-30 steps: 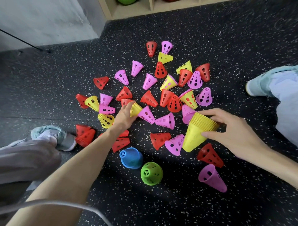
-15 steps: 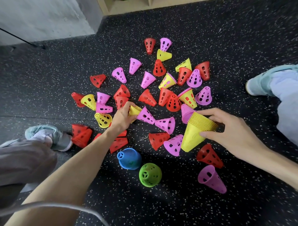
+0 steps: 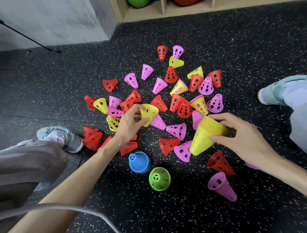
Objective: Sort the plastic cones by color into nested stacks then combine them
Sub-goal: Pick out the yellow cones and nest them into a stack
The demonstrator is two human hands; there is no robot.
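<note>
Under me is a black speckled rubber floor [image 3: 216, 33], strewn with loose red, pink and yellow cones. Nearest me stand a blue stack [image 3: 140, 162] and a green stack [image 3: 159, 178], side by side; my shoes rest at either side

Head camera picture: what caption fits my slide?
Left hand lifts a yellow cone toward the yellow stack in the right hand.

A green ball [image 3: 137, 3] and a red object [image 3: 187, 2] in the shelf are cut off by the top edge. The right forearm [image 3: 282, 168] hides most of 1 pink cone [image 3: 251, 166].
</note>
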